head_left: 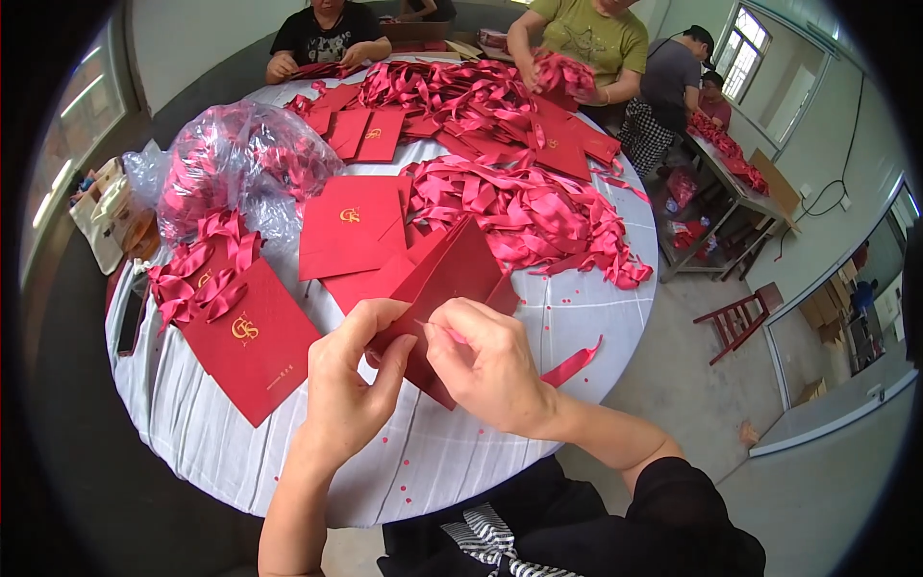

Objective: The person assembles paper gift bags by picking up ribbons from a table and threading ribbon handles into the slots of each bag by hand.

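Observation:
Near the table's front, a red paper gift bag (pixel 460 264) stands tilted between my hands. My left hand (pixel 351 370) pinches its near edge between thumb and fingers. Close beside it, my right hand (pixel 490 361) is closed at the same edge, thumb and forefinger pressed together. A bit of pink ribbon shows under its curled fingers; the exact grip is partly hidden. Another pink ribbon piece (pixel 574 363) sticks out beyond my right wrist. Flat red bags with a gold emblem (pixel 351 219) lie just behind, and one more red bag (pixel 252 332) lies to the left.
Pink ribbons (pixel 538 212) are heaped behind my hands, with ribboned red bags farther back. A clear plastic bag (pixel 245 163) bulges at the left. Two people sit across the round, white-covered table (pixel 586 327); others stand at a side table. A red stool (pixel 738 322) is at the right.

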Available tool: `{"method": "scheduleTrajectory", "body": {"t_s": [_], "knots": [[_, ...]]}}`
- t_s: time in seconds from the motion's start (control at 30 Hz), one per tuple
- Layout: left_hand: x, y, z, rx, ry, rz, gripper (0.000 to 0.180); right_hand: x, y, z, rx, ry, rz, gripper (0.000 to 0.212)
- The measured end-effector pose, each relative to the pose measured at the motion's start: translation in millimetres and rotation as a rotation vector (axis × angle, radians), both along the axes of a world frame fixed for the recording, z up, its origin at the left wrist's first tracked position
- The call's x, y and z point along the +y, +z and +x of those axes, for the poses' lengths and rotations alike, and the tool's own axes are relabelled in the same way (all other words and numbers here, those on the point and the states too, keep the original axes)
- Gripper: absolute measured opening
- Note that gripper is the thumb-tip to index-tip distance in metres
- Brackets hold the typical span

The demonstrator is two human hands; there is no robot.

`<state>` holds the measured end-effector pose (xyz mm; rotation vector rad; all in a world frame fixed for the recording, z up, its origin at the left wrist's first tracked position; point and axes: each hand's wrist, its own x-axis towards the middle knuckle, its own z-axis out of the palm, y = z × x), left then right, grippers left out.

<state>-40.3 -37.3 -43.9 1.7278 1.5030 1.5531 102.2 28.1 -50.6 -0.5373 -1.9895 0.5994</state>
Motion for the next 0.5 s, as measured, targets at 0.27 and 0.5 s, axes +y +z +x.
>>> {"method": "scheduleTrajectory", "body": {"t_s": [0.27,0.5], "knots": [[1.4,-2.2,1.4,-0.006,-0.001,0.016,0.023,-1.8,-0.1,-3.1,0.012,-0.005,0.013,0.010],[1.7,-5.2,3.0,-0.025,-0.002,0.026,0.024,-3.7,0.5,-0.1,-0.082,-0.052,0.144,0.007]]}}
